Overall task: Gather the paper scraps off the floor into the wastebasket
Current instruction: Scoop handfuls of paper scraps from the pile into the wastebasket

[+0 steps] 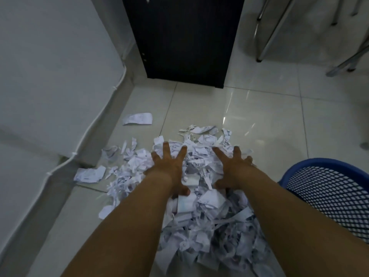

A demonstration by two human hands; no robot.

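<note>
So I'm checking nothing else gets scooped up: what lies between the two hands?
In the head view, only paper scraps lie between the left hand and the right hand, both spread open on the pile.

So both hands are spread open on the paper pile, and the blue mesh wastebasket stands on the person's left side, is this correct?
Not quite. The head view shows the blue mesh wastebasket on the person's right side, beside the right forearm. The rest holds: the left hand and the right hand are spread open on the paper pile.
</note>
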